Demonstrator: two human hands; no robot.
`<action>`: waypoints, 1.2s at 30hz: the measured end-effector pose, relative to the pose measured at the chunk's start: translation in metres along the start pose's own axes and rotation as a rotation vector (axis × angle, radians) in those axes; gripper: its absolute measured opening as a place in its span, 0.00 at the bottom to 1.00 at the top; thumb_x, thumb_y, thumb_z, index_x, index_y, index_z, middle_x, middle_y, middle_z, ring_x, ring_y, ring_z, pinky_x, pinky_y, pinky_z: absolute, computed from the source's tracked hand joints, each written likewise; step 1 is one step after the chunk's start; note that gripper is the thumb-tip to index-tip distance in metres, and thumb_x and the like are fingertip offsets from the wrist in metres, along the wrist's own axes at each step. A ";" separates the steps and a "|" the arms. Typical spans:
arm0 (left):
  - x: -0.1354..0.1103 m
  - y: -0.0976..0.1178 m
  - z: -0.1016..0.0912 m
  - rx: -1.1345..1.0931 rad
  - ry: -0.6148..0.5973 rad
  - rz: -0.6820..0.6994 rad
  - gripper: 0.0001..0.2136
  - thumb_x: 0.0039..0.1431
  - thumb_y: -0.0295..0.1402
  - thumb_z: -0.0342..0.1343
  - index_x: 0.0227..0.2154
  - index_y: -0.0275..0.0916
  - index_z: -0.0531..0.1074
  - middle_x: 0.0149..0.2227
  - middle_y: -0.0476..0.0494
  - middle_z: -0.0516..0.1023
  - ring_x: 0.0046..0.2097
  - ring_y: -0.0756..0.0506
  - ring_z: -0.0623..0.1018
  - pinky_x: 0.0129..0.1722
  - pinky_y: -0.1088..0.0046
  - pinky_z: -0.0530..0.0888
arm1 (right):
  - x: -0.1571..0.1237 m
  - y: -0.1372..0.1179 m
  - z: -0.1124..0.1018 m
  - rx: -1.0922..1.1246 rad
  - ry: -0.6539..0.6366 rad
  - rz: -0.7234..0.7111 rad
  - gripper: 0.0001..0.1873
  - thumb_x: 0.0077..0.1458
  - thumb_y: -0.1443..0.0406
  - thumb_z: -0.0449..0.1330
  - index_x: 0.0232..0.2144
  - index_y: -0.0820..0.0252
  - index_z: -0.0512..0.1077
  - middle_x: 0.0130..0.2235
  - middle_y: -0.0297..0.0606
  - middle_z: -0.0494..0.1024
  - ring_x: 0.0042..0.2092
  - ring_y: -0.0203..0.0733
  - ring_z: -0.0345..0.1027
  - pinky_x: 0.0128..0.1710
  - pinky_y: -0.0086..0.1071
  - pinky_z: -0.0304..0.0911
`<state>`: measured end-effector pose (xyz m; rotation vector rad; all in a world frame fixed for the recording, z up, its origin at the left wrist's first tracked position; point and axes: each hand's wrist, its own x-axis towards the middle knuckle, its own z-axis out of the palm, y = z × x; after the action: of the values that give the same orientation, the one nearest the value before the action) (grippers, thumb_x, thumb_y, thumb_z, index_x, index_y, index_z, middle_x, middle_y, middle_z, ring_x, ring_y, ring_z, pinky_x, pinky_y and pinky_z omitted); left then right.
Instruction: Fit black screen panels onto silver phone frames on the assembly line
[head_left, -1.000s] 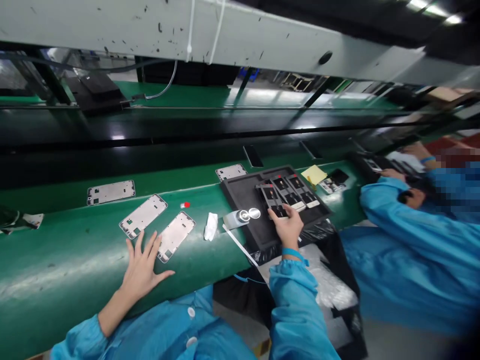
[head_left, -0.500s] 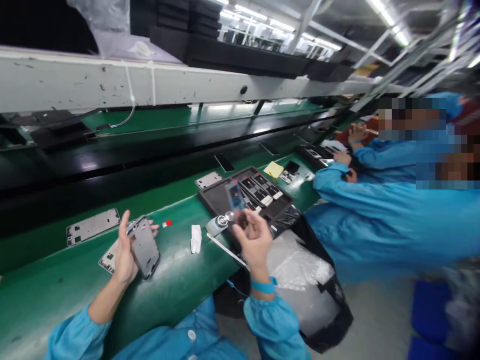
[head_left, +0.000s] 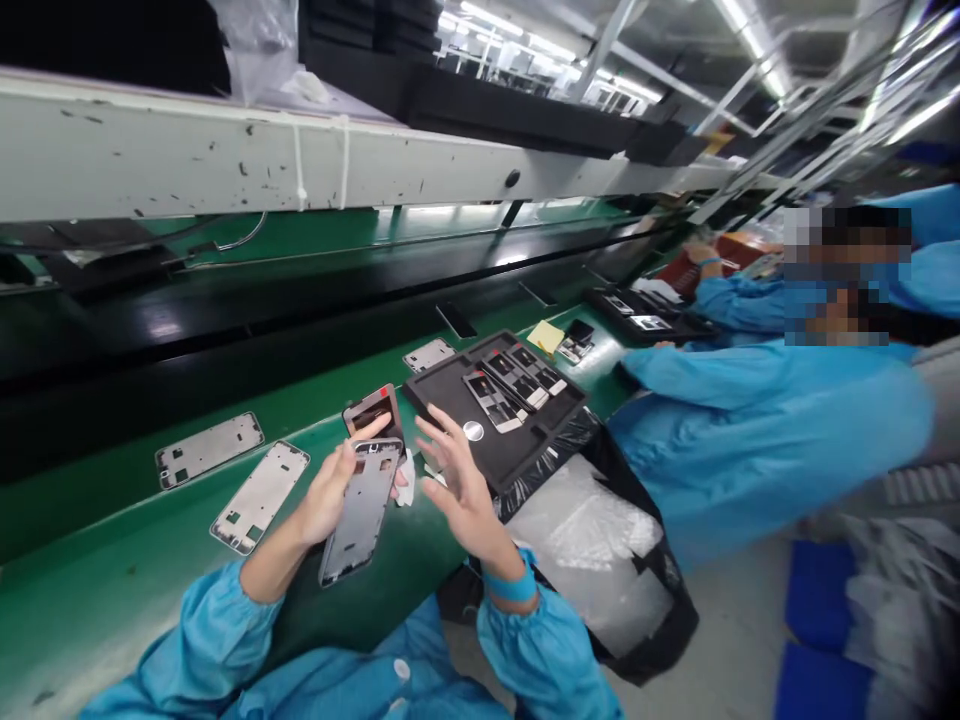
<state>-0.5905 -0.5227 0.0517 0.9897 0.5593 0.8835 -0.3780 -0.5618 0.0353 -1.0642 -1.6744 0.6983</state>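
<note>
Lower centre: left hand (head_left: 326, 497), fingers closed, gripping phone frame (head_left: 358, 512) by edge; right hand (head_left: 459, 487) open, empty, just beside. Edge grip sound.

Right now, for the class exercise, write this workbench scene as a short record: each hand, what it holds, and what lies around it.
Left hand: holds a metal phone frame
Right hand: open, empty, fingers spread
Tray: black foam tray with phone parts
Belt: green conveyor belt with two more metal frames
Nearby: co-worker in blue smock, to the right
</note>
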 end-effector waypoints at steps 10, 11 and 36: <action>-0.012 0.008 -0.010 0.699 -0.032 0.361 0.36 0.76 0.57 0.47 0.79 0.46 0.57 0.81 0.38 0.51 0.80 0.31 0.56 0.77 0.50 0.61 | 0.063 -0.041 0.059 0.262 0.333 -0.020 0.15 0.74 0.52 0.60 0.52 0.54 0.76 0.58 0.46 0.79 0.61 0.48 0.76 0.64 0.46 0.73; -0.012 0.009 -0.009 0.742 -0.051 0.366 0.36 0.76 0.56 0.46 0.80 0.45 0.54 0.81 0.37 0.50 0.80 0.31 0.56 0.76 0.50 0.63 | 0.066 -0.042 0.061 0.264 0.364 -0.021 0.13 0.73 0.52 0.61 0.46 0.54 0.76 0.53 0.43 0.79 0.57 0.47 0.77 0.61 0.44 0.75; -0.040 0.082 -0.043 -0.335 0.012 0.033 0.46 0.68 0.69 0.47 0.76 0.40 0.61 0.37 0.37 0.87 0.32 0.36 0.85 0.33 0.61 0.80 | 0.071 0.067 0.074 -0.191 -0.155 0.325 0.23 0.76 0.52 0.46 0.50 0.55 0.77 0.48 0.46 0.81 0.52 0.54 0.75 0.54 0.50 0.73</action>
<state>-0.6758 -0.5144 0.1056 0.6909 0.3891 0.9767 -0.4351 -0.4654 -0.0149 -1.4711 -1.7442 0.8587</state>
